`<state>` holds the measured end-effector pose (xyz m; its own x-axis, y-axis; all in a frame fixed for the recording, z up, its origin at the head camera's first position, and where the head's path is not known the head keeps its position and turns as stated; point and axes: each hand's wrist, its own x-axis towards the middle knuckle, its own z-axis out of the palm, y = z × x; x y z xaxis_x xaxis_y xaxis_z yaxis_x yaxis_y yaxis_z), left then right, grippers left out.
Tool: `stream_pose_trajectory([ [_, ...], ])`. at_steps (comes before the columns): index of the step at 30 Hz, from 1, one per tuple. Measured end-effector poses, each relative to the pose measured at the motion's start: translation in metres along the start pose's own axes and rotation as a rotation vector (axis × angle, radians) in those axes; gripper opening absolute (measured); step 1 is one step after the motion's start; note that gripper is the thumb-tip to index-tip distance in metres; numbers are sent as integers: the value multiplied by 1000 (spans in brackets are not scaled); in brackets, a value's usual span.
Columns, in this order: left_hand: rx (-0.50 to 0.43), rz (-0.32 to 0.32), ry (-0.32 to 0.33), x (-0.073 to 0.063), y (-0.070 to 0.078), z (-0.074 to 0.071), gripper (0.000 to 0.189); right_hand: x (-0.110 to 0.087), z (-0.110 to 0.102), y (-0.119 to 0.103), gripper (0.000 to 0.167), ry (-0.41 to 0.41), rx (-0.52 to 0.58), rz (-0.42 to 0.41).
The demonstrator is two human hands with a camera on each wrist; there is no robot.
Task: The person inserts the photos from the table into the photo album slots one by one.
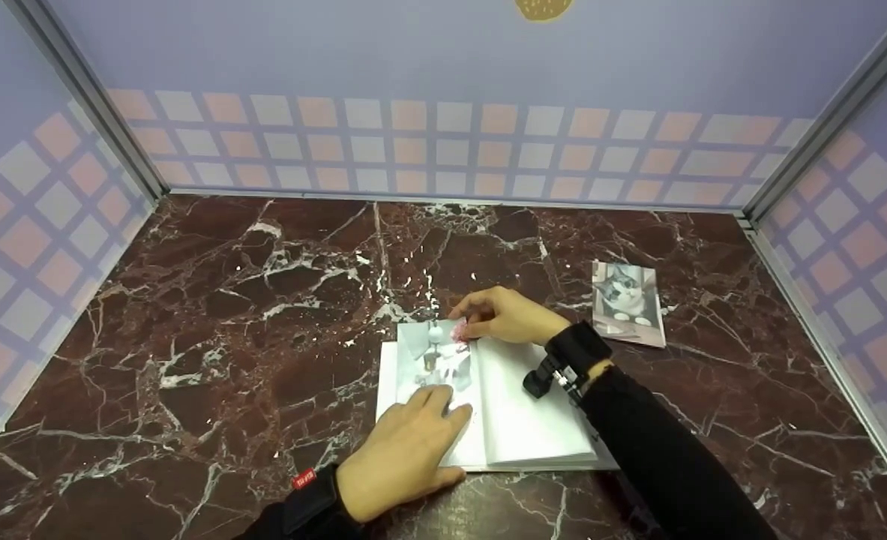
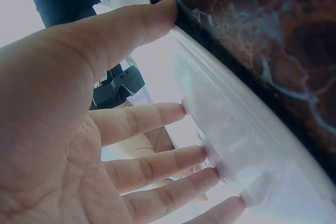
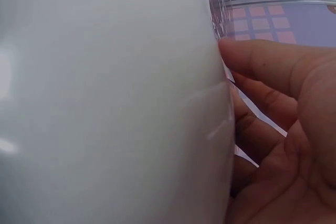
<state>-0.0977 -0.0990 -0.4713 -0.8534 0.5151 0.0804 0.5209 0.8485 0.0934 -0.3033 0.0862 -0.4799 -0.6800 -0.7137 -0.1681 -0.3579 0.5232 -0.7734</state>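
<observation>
An album with white pages (image 1: pixel 537 420) lies spread on the marble-patterned table. Over its left page is a pale picture card (image 1: pixel 450 367) with a pink patch, its top edge sticking out past the page's upper edge. My right hand (image 1: pixel 514 315) pinches the card at its upper right corner between thumb and fingers. With fingers extended, my left hand (image 1: pixel 406 450) rests on the lower part of the left page and covers the card's bottom end. In the left wrist view, its fingertips (image 2: pixel 210 174) press a glossy clear page surface (image 2: pixel 231 129).
A card with a cat picture (image 1: pixel 627 300) lies on the table (image 1: pixel 226 360) to the right, beyond the right forearm. Checked, purple-toned panels (image 1: pixel 443 142) enclose the table at the back and both sides.
</observation>
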Motion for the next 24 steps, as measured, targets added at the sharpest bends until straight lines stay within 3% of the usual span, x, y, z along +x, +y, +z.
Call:
stream_pose_trajectory([
  [11,-2,-22,-18,0,-1,1,69,1,1,-2,24,15,-64,-13],
  [24,14,0,15,0,0,2,64,2,1,1,22,23,-56,-63],
])
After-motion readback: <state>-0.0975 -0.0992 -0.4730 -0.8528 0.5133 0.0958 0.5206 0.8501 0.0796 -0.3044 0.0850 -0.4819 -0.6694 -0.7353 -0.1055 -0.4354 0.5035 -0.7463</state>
